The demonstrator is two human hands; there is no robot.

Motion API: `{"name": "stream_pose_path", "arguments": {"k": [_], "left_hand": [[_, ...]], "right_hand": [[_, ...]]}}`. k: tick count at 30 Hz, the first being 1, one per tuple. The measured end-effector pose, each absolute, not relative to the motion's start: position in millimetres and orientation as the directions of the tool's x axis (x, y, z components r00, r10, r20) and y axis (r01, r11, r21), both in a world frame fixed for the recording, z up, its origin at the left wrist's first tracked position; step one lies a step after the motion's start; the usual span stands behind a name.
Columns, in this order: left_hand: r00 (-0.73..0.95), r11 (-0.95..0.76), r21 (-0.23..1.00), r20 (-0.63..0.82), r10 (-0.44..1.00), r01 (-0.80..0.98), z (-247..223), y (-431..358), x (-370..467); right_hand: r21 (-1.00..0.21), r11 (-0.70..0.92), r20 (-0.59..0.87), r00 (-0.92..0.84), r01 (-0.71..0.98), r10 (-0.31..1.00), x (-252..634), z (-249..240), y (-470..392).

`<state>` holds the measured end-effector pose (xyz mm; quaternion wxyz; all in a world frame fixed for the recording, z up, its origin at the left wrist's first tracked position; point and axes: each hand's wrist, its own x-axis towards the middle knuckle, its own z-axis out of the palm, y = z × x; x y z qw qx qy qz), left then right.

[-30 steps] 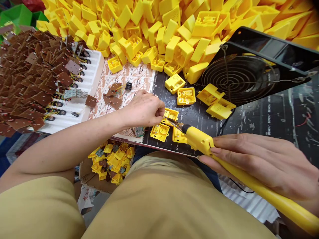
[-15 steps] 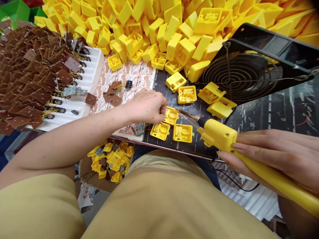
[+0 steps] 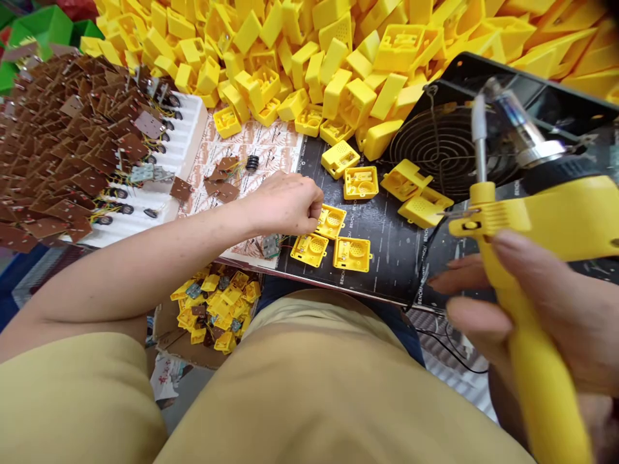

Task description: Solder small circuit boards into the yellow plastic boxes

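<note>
My left hand (image 3: 293,203) is closed, fingertips pressed together at the left edge of a small yellow plastic case (image 3: 333,220); what they pinch is hidden. Two more open yellow cases, one at the left (image 3: 308,249) and one at the right (image 3: 352,254), lie just below it, with metal contacts and a round perforated grille inside. My right hand (image 3: 546,303) grips the yellow handle of a soldering gun (image 3: 541,212), raised at the right. Its metal barrel and a thin feed tube point up and away, in front of the black fan (image 3: 440,138).
Yellow cases (image 3: 309,58) are heaped along the back. Brown circuit boards (image 3: 72,142) with wires pile up on white foam (image 3: 186,129) at left. Several more cases (image 3: 360,183) lie near the fan. Below the table edge, a cardboard box (image 3: 164,335) holds yellow parts.
My right hand has swung the soldering gun up and right; its tip has left the cases and now points upward before the fan. My left hand stays at the same case.
</note>
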<state>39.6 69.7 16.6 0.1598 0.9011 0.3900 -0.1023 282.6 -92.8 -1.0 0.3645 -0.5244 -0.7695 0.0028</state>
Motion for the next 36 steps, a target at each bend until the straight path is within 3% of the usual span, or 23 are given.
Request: {"name": "stream_pose_path", "arguments": {"k": [3,6,10,12,16,20,25,27,29,32,36], "left_hand": [[0.689,-0.654,0.221,-0.298,0.661,0.723,26,71,32],[0.744,-0.690,0.283,-0.196,0.639,0.666,38,71,17],[0.892,-0.810,0.379,-0.125,0.434,0.447,24,61,10],[0.922,-0.847,0.367,-0.092,0.377,0.383,8,51,11],[0.902,-0.864,0.271,-0.047,0.429,0.425,-3,24,-12],[0.841,-0.821,0.202,-0.232,0.489,0.534,34,-16,-82],[0.715,-0.732,0.214,-0.505,0.484,0.647,59,-30,-120],[0.741,-0.712,0.266,-0.431,0.515,0.650,48,-8,-92],[0.774,-0.737,0.243,-0.136,0.618,0.631,30,25,-47],[0.849,-0.842,0.220,0.093,0.520,0.492,1,76,25],[0.878,-0.875,0.195,0.103,0.468,0.443,-24,106,66]], "right_hand": [[-0.297,0.497,0.600,-0.245,0.816,0.761,273,-14,-78],[-0.264,0.588,0.637,-0.319,0.765,0.702,271,-30,-65],[-0.289,0.667,0.602,-0.411,0.687,0.684,267,-45,-57],[-0.298,0.689,0.582,-0.446,0.661,0.680,262,-51,-56],[-0.318,0.702,0.594,-0.443,0.637,0.671,254,-61,-55],[-0.343,0.679,0.644,-0.364,0.649,0.673,253,-61,-56],[-0.357,0.679,0.679,-0.321,0.641,0.660,253,-61,-56],[-0.349,0.677,0.685,-0.316,0.648,0.657,253,-63,-56],[-0.338,0.670,0.688,-0.313,0.661,0.655,252,-65,-56],[-0.326,0.639,0.695,-0.281,0.697,0.662,252,-66,-56],[-0.327,0.584,0.687,-0.237,0.743,0.687,254,-66,-58]]}}
